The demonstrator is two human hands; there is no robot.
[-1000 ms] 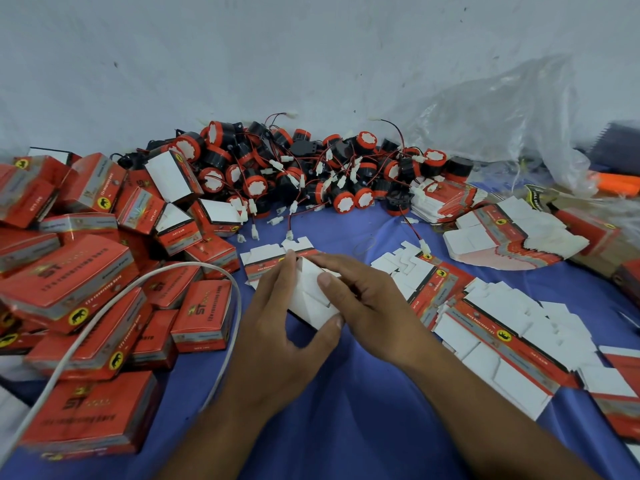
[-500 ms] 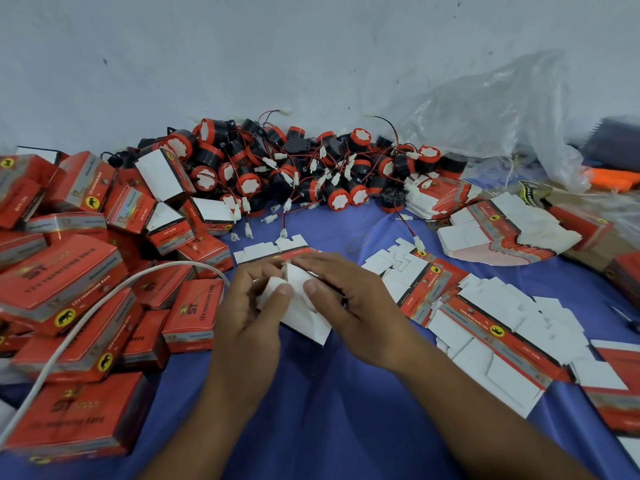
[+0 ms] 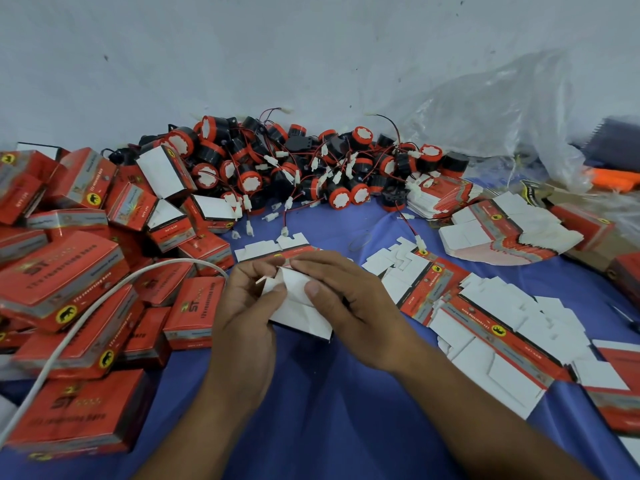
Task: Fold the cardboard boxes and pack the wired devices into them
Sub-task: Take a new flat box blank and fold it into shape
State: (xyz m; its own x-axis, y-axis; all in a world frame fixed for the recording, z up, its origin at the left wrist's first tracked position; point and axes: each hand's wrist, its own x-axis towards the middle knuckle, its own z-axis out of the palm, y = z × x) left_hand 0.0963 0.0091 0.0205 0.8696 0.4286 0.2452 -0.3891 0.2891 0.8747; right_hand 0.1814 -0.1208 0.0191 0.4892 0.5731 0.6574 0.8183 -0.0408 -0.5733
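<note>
Thumb newly shifted on top, the left hand (image 3: 242,320) and right hand (image 3: 349,306) pinch the half-folded box (image 3: 301,313) at centre with curled fingers (image 3: 322,265); closed boxes (image 3: 62,271) pile at 9 o'clock, many unpacked devices (image 3: 249,181) wait at 12.

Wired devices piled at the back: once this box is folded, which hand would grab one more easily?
Probably the right hand: the nearest wired devices lie straight beyond it across bare blue cloth, while the left hand pinches the half-folded box and can steady it.

One left hand (image 3: 242,317), one right hand (image 3: 349,306), one held box (image 3: 298,308), one white cable (image 3: 187,261)
</note>
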